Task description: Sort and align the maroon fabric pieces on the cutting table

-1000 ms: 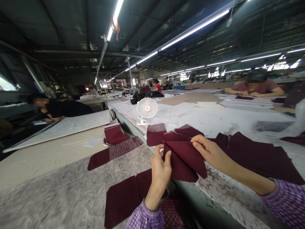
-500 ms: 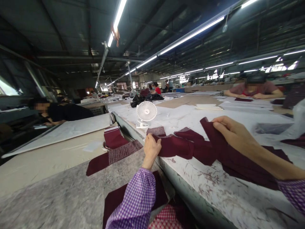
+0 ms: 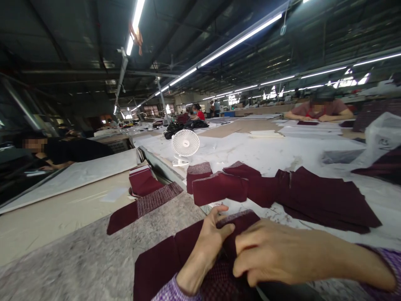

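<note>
My left hand (image 3: 206, 246) rests at a maroon fabric piece (image 3: 242, 219) near the front table edge, thumb and index finger apart. My right hand (image 3: 269, 253) is closed, its curled fingers at that piece's right side, seemingly pinching it; the fingertips are partly hidden. A larger maroon panel (image 3: 156, 261) lies flat to the left, partly under my left forearm. Beyond my hands, several maroon pieces with a speckled grey edge lie in a row, the nearest a cut piece (image 3: 219, 188). Farther right is a spread pile of maroon pieces (image 3: 328, 196).
A white fan (image 3: 185, 143) stands behind the cut pieces. On the left table lie a folded maroon stack (image 3: 144, 182) and a maroon-and-grey strip (image 3: 144, 207). A gap runs between the two tables. Clear plastic (image 3: 384, 136) sits at right. Co-workers lean over tables at both sides.
Both hands have come down and closer to me, near each other. The fabric my left hand held at the row lies flat there. The right hand has left the pile. The view has shifted slightly.
</note>
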Action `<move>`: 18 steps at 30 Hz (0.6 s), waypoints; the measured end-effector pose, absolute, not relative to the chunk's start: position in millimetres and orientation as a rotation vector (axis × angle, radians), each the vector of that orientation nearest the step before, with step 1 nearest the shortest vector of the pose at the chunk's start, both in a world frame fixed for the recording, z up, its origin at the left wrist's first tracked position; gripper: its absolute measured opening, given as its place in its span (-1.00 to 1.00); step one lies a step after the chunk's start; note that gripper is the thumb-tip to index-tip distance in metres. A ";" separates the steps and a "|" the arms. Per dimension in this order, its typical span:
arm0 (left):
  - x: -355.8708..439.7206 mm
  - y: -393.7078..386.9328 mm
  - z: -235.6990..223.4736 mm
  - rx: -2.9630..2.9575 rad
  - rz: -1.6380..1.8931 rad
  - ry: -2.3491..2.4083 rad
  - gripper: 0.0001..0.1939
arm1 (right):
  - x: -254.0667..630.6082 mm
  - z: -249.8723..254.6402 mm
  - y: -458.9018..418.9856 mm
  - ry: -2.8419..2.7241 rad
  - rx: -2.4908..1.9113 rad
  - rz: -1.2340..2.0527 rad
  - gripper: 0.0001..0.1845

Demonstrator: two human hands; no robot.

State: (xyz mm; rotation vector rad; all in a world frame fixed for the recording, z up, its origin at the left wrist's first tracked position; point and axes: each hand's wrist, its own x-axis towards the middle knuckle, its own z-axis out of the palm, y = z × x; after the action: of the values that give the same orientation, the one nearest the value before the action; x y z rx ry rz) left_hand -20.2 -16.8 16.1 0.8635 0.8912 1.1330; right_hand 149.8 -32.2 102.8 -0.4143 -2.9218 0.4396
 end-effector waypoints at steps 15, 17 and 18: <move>-15.4 -10.4 9.9 1.355 1.091 0.955 -0.58 | 214.0 80.9 10.8 -2.055 -1.224 1.430 -0.47; -11.4 -0.1 17.8 1.658 1.063 1.073 -0.65 | 218.6 75.8 14.0 -2.055 -1.195 1.416 -0.51; -7.1 4.9 22.7 1.811 1.033 1.109 -0.69 | 220.5 73.2 15.8 -2.060 -1.185 1.404 -0.52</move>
State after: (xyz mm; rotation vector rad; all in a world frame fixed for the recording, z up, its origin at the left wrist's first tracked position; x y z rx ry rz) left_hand -7.1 4.9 22.7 1.8111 1.1090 1.0335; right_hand 220.5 15.8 73.2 -1.1846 -2.0598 1.4041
